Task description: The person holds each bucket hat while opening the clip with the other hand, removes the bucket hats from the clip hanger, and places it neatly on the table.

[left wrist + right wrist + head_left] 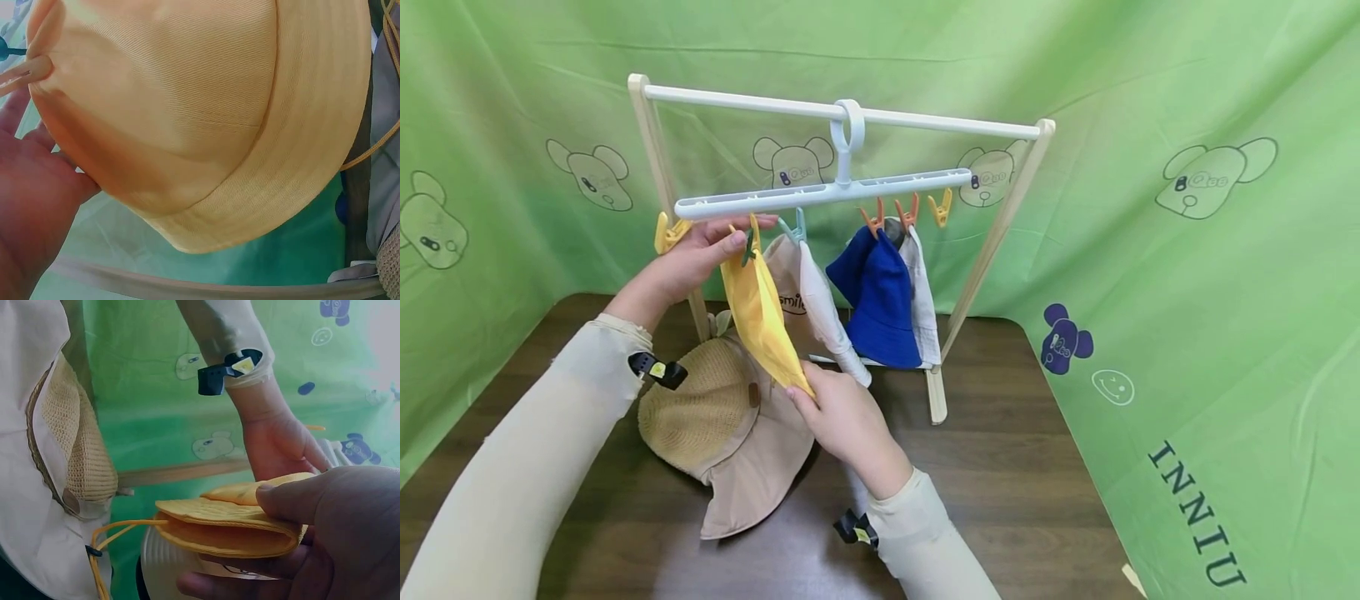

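Under the hanger (752, 202), the right hand (848, 419) pinching the yellow hat (757, 310) should avoid tugging, the straight-fingered left hand (696, 256) steadying it.

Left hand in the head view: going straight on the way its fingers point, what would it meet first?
Most likely the light-blue clip just past the left hand, though depth there is unclear.
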Available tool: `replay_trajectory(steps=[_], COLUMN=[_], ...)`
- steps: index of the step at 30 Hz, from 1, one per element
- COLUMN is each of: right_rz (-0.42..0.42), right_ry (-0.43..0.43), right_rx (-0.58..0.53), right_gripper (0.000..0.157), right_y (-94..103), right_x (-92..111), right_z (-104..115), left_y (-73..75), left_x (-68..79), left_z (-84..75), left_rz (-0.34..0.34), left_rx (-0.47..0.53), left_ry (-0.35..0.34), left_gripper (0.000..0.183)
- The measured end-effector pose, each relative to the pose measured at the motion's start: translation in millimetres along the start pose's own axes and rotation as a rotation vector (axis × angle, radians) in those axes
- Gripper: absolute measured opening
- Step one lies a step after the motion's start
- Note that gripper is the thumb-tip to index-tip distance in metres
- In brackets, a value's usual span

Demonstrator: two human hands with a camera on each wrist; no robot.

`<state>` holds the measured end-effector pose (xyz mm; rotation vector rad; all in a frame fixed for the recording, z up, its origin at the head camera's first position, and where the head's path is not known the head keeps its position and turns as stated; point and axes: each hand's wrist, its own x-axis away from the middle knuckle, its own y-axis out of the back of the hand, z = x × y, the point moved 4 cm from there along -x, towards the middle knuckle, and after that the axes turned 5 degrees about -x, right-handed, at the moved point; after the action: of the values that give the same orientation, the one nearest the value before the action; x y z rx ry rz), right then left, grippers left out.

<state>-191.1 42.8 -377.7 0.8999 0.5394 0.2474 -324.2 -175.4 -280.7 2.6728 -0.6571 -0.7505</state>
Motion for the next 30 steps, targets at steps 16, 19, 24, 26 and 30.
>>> replay_trajectory(steps=[16, 19, 24, 26, 30], right_rz=[0.031, 0.033, 0.042, 0.045, 0.040], right_ry=[0.017, 0.015, 0.014, 0.013, 0.009], right_rx=[0.000, -0.001, -0.006, -0.005, 0.003], right_gripper=[0.020, 0.021, 0.024, 0.024, 0.024], right_y=[-1.0, -1.3, -1.9, -2.1, -2.0], right_x=[0, 0, 0, -1, -1], right_z=[-1, -2, -2, -2, -1], left_y=[-3.5, -2.6, -1.7, -2.1, -2.5], left_x=[-11.1, -11.9, -12.1, -12.3, -11.1], left_z=[6.3, 9.8, 14.8, 15.9, 16.6], left_rz=[0.043, 0.042, 0.065, 0.069, 0.060], left_rx=[0.076, 0.123, 0.134, 0.126, 0.135], left_ry=[0.014, -0.002, -0.002, 0.007, 0.030], left_gripper=[0.040, 0.042, 0.055, 0.056, 0.051])
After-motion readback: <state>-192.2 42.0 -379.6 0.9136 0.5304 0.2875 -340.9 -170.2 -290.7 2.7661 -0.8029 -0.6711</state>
